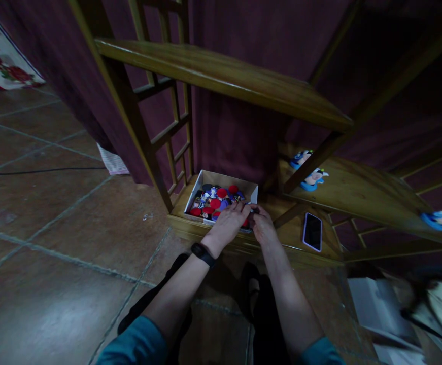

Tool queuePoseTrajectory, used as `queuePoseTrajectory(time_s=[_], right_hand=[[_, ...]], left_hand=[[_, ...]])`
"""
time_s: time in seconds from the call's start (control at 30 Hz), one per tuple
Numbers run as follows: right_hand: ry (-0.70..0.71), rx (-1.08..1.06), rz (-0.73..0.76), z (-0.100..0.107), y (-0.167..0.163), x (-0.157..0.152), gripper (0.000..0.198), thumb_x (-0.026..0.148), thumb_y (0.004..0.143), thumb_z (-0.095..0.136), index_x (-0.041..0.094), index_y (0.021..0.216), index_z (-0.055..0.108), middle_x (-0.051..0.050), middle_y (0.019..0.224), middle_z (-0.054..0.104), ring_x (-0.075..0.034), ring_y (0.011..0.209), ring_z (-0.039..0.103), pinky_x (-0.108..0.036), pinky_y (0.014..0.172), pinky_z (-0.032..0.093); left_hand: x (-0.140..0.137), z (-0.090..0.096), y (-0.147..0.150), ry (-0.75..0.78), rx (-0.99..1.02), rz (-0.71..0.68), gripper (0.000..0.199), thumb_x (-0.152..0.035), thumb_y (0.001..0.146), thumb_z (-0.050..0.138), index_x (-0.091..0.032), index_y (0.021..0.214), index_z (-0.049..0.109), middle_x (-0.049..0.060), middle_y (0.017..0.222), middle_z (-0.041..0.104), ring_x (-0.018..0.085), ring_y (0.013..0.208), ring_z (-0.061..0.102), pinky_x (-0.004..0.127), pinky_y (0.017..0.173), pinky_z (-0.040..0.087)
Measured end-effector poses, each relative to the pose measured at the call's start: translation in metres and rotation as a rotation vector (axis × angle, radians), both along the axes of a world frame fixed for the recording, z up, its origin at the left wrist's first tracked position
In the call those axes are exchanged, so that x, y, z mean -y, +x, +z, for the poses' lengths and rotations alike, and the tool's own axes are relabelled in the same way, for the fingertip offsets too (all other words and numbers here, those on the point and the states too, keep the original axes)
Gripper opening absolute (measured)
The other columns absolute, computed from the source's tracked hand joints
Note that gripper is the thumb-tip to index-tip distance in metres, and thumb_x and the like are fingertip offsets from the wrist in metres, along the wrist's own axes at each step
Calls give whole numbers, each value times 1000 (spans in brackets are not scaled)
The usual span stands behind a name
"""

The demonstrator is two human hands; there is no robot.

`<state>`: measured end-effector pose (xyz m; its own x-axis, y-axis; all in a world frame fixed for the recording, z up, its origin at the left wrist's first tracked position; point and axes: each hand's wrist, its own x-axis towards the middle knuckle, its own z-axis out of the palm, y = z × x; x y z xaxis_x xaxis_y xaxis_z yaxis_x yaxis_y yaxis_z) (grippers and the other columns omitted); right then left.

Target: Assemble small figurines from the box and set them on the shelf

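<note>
A white cardboard box [196,190] stands on the bottom wooden shelf, filled with several small figurines [215,203] in red, blue and purple. Over the box's near right part, my left hand [233,219] has its fingers bent, with a black band at the wrist. Close against it at the box's right end is my right hand [262,224], thumb and fingers drawn together. The fingertips of both hands meet around something small, which they mostly hide, so I cannot make out what it is.
A phone [312,232] lies on the bottom shelf, right of my hands. Cow-like figurines [315,178] with blue bases stand on the higher right shelf. A thick wooden shelf board [224,76] crosses above the box. White boxes [380,306] sit on the floor at right.
</note>
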<state>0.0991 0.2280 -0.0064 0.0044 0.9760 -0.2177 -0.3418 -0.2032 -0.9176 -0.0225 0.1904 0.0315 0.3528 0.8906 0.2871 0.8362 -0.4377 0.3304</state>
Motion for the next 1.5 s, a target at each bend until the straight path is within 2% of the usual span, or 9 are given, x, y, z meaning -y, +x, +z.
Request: queuePoseTrajectory(time_s=[0.13, 0.23, 0.5, 0.67, 0.87, 0.93, 1.13, 1.27, 1.5], right_hand=[[-40, -7, 8, -1, 2, 0, 28, 12, 49, 58, 20, 75, 57, 6, 69, 61, -10, 61, 54, -22, 57, 44], [-31, 8, 28, 1, 2, 1, 27, 15, 50, 58, 20, 77, 58, 5, 69, 61, -11, 62, 55, -23, 58, 45], [64, 163, 41, 7, 3, 2, 32, 19, 55, 63, 20, 87, 63, 5, 71, 64, -10, 61, 54, -23, 60, 44], [182, 363, 53, 3, 5, -1, 29, 26, 61, 64, 20, 90, 64, 2, 74, 65, -13, 67, 57, -25, 66, 46], [322, 605, 41, -3, 12, -4, 24, 29, 69, 61, 23, 92, 65, 1, 81, 67, -16, 74, 60, -28, 71, 48], [305, 575, 42, -3, 14, -5, 24, 30, 69, 62, 24, 93, 65, 1, 79, 67, -16, 73, 61, -29, 71, 49], [199, 303, 69, 8, 7, 1, 33, 37, 66, 67, 22, 95, 63, 2, 79, 64, -14, 67, 61, -31, 70, 52], [151, 167, 53, 18, 4, 6, 37, 40, 64, 70, 20, 94, 63, 1, 79, 64, -14, 69, 62, -31, 72, 54], [136, 143, 34, 17, 3, 7, 37, 40, 62, 72, 20, 92, 63, 1, 80, 64, -14, 71, 62, -35, 78, 53]], left_hand=[[-3, -4, -1, -56, 89, 25, 33, -6, 81, 43, -19, 112, 48, 10, 108, 58, 24, 105, 54, 36, 84, 45], [-7, -9, -3, -108, 243, 57, 33, -5, 78, 47, -21, 106, 50, 7, 103, 59, 22, 98, 56, 33, 78, 45], [-28, -27, -9, -307, 930, 114, 20, -15, 64, 66, -20, 80, 57, -2, 75, 59, 14, 73, 55, 26, 72, 42], [-29, -27, -9, -578, 1404, 115, 25, -20, 58, 75, -15, 74, 56, -2, 72, 61, 11, 68, 56, 25, 69, 44], [-28, -22, -19, -791, 1748, 317, 26, -11, 58, 78, -14, 74, 58, -1, 68, 63, 11, 65, 61, 27, 70, 50], [-30, -21, -24, -843, 1808, 345, 24, -7, 60, 76, -13, 76, 59, 1, 70, 64, 11, 65, 62, 28, 71, 51], [-30, -20, -27, -988, 1896, 221, 16, -7, 68, 70, -13, 81, 62, 4, 76, 68, 12, 70, 65, 27, 72, 53], [-29, -21, -26, -984, 1864, 212, 12, -11, 70, 71, -13, 79, 63, 5, 74, 68, 13, 69, 65, 27, 69, 54], [-30, -23, -22, -916, 1763, 292, 10, -11, 68, 72, -10, 77, 66, 7, 73, 69, 14, 64, 66, 27, 64, 55]])
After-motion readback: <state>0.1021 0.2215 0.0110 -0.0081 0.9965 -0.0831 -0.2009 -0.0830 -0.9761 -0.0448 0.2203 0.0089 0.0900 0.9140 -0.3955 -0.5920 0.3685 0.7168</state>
